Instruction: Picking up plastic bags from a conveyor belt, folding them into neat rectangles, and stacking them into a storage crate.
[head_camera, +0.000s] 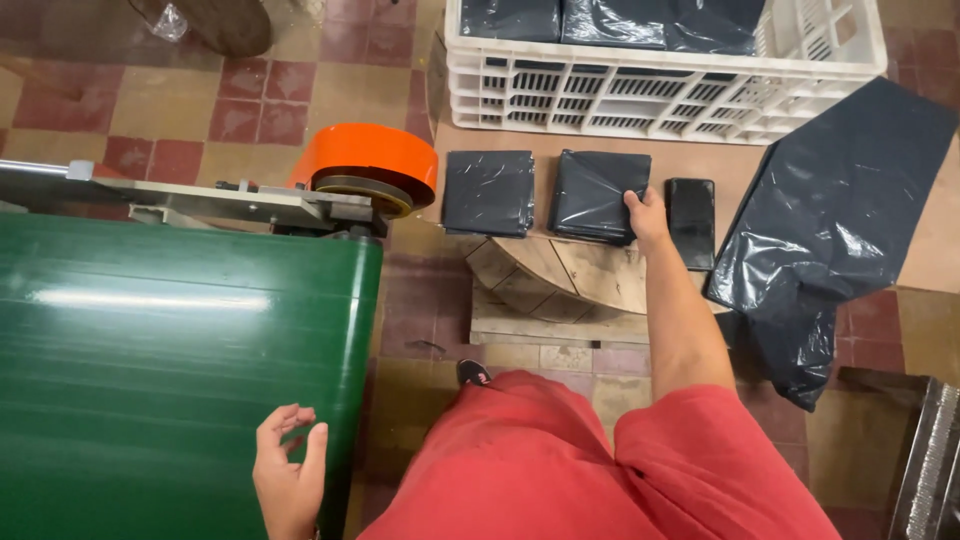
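Fingers of your right hand (648, 215) are clamped on the right edge of a folded black bag stack (598, 196), thumb on top, stack lying flat on the tabletop (590, 268). Left hand (288, 472) at 7 o'clock is loose, fingers half curled, holding nothing, resting at the edge of the green belt (160, 370).

Progress, as I read it: two stacks on the tabletop, the gripped one and a second stack (489, 192) just beside it at its 9 o'clock, apart by a thin gap. Belt carries nothing. So the stacks are folded, neither has moved on.

Containers: white slatted crate (660, 95) at 12 o'clock holds more folded black bags (612, 20), at least three side by side, packed along the left and middle; right end looks empty. Can't tell depth.

Other: dark phone (691, 222) touching your right hand's 3 o'clock side. Loose unfolded bag (830, 230) draped off the tabletop at 3 o'clock. Orange wheel guard (370, 155) at the belt's 1 o'clock corner.
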